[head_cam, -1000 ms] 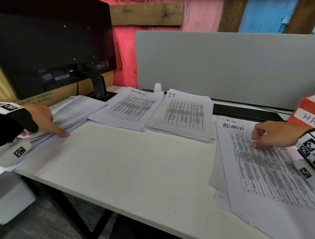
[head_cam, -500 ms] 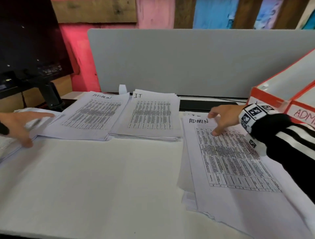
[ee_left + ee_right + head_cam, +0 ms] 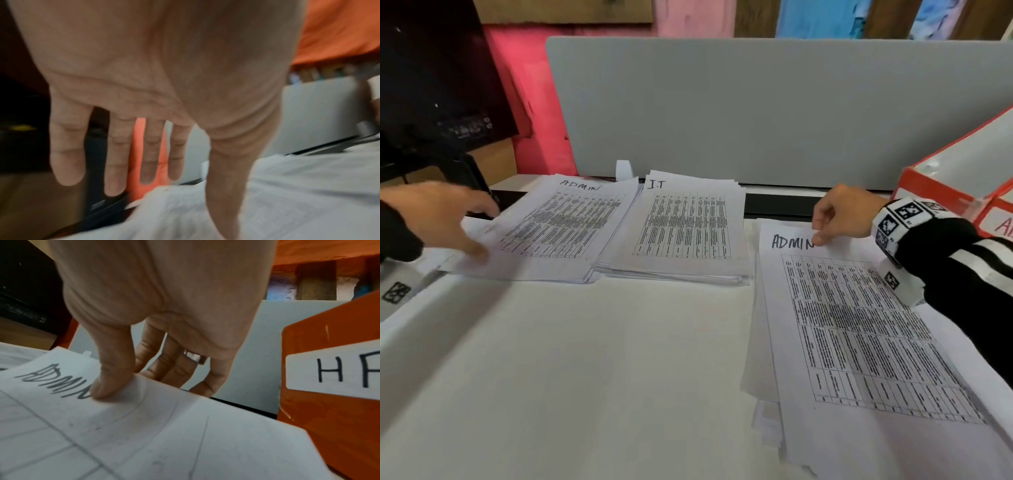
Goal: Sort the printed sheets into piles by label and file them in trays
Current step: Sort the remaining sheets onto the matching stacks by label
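The white worktop [image 3: 585,359] carries three stacks: an ADMIN pile [image 3: 558,233] at back left, an IT pile [image 3: 688,233] beside it, and the unsorted stack [image 3: 859,342] at right, just in front of the orange trays [image 3: 945,192] labelled HR and, it seems, ADMIN. I judge I am mid-sort, starting to lift the top ADMIN sheet [image 3: 144,426] off that stack. My right hand [image 3: 842,216] pinches its far edge, thumb [image 3: 111,378] on top beside the label and fingers under. My left hand [image 3: 438,219] is flat and holds nothing, fingertips on the ADMIN pile's left corner. Next the sheet must peel off singly and cross to that pile. Half a second ago my right fingers only pressed the sheet; now its edge is raised.
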